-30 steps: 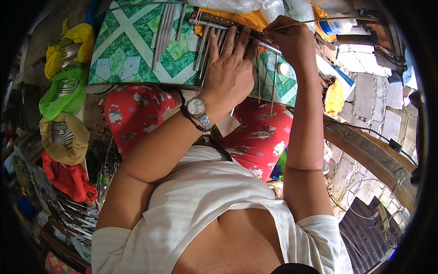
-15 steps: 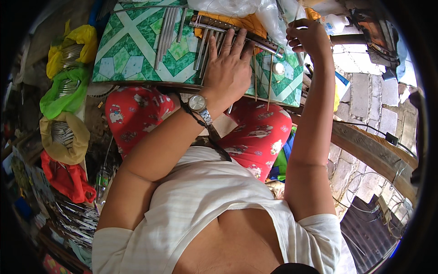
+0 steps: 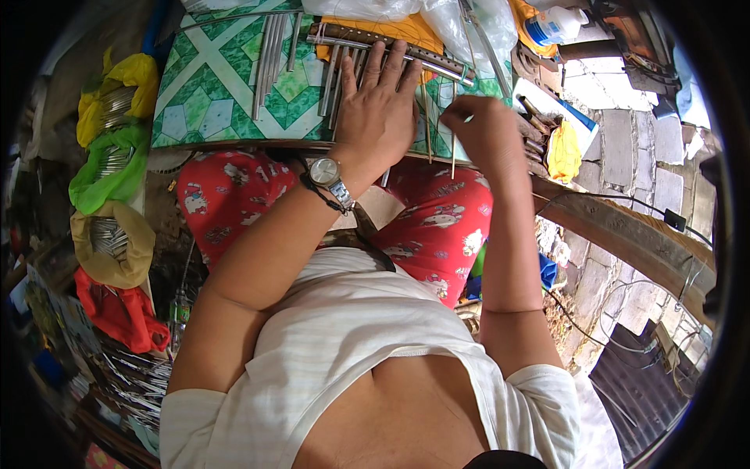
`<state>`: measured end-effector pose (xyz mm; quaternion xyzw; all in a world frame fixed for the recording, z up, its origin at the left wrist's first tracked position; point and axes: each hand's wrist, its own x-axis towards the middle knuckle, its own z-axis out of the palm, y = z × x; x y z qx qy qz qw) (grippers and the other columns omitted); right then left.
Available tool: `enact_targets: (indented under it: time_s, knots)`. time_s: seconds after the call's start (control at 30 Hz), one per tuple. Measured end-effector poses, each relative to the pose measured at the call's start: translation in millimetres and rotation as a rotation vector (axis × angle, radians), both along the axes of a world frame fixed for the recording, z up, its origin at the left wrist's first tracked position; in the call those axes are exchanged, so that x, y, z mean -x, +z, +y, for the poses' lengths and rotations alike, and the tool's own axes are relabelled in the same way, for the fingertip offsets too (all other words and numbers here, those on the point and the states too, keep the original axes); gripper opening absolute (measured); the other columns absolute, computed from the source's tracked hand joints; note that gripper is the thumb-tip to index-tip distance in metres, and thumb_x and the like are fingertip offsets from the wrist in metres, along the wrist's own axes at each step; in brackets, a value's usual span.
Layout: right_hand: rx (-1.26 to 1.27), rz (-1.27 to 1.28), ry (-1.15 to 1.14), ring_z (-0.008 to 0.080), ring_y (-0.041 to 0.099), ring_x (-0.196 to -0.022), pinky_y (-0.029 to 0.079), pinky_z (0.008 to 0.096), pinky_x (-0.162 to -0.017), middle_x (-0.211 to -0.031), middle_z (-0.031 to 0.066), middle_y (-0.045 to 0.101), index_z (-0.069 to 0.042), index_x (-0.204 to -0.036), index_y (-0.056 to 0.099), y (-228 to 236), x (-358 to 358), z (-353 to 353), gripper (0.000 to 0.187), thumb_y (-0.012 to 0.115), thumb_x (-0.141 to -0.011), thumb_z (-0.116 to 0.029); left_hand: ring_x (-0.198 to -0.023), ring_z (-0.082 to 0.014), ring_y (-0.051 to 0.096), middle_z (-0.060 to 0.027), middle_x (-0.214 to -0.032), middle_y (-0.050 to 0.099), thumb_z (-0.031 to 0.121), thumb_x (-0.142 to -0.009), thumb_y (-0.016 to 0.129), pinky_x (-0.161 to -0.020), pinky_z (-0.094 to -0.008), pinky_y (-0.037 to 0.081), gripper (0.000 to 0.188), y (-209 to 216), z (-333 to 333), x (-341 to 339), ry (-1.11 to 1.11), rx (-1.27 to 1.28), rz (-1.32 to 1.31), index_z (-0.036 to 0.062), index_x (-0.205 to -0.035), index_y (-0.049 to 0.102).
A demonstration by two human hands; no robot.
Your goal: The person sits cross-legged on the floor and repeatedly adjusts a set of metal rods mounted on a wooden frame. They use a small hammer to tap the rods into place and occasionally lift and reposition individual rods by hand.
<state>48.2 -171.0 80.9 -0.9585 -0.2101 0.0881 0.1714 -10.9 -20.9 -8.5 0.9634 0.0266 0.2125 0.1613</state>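
Observation:
My left hand [image 3: 376,113], a watch on its wrist, lies flat with fingers spread over several silvery metal tubes [image 3: 329,82] on a green patterned tabletop [image 3: 205,78]. Its fingertips reach a long crosswise metal tube [image 3: 445,72] beside a brown bar with a row of holes [image 3: 426,56]. Over the table's right part, my right hand [image 3: 486,133] is closed, thumb and fingers together; anything in its grasp is too small or hidden. Two thin rods [image 3: 454,129] stick out over the near edge beside it. More tubes [image 3: 269,66] lie farther left.
Yellow [image 3: 141,76], green [image 3: 98,168], tan [image 3: 133,262] and red [image 3: 129,316] bags stand at left, several holding metal pieces. Clear plastic [image 3: 437,27] and orange cloth [image 3: 344,25] lie at the far edge. A white bottle [image 3: 558,25] and wooden beam [image 3: 625,234] are at right.
My right hand has come from the table's far right corner nearer to me and leftward, now covering the spot where a small white round thing lay. My left hand remains on the tubes.

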Motion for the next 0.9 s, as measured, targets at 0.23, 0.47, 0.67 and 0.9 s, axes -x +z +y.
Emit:
enact_targets:
  time_s: [0.23, 0.47, 0.67, 0.9]
  knots:
    - [0.032, -0.045, -0.054, 0.0456, 0.069, -0.082, 0.055, 0.0543, -0.076, -0.085, 0.0238, 0.071, -0.003, -0.092, 0.067, -21.8, 57.1, 2.6, 0.016, 0.071, -0.085, -0.017, -0.150, -0.0341, 0.036, -0.0129, -0.162, 0.040, 0.023, -0.097, 0.053, -0.121, -0.0619, 0.022, 0.051, -0.1, -2.5, -2.3, 0.025, 0.005, 0.002, 0.0137, -0.147, 0.056]
    - [-0.063, 0.031, -0.137, 0.0369, 0.072, -0.075, 0.056, 0.0429, -0.071, -0.081, 0.0193, 0.072, -0.001, -0.105, 0.067, -25.1, 58.6, -4.5, 0.024, 0.070, -0.082, -0.003, -0.150, -0.0335, 0.035, -0.0132, -0.163, 0.039, 0.023, -0.097, 0.053, -0.122, -0.0620, 0.022, 0.051, -1.0, -1.3, -2.5, 0.011, 0.027, 0.002, 0.0135, -0.147, 0.056]
    - [-0.107, 0.338, -0.142, 0.0247, 0.069, -0.070, 0.056, 0.0391, -0.069, -0.076, 0.0129, 0.070, -0.001, -0.115, 0.070, -1.8, 65.7, -38.9, 0.039, 0.070, -0.077, -0.006, -0.151, -0.0331, 0.034, -0.0125, -0.163, 0.039, 0.024, -0.098, 0.052, -0.122, -0.0622, 0.021, 0.051, -1.9, -1.4, -3.0, 0.013, 0.018, 0.007, 0.0144, -0.148, 0.056]
    - [-0.100, 0.592, -0.266, 0.0092, 0.063, -0.065, 0.054, 0.0289, -0.056, -0.079, 0.0038, 0.070, 0.002, -0.096, 0.072, 16.3, 69.1, -85.8, 0.012, 0.069, -0.084, 0.000, -0.151, -0.0325, 0.034, -0.0116, -0.163, 0.039, 0.025, -0.098, 0.052, -0.122, -0.0621, 0.021, 0.051, -1.7, -1.6, -2.9, 0.020, 0.015, 0.019, 0.0155, -0.148, 0.055]
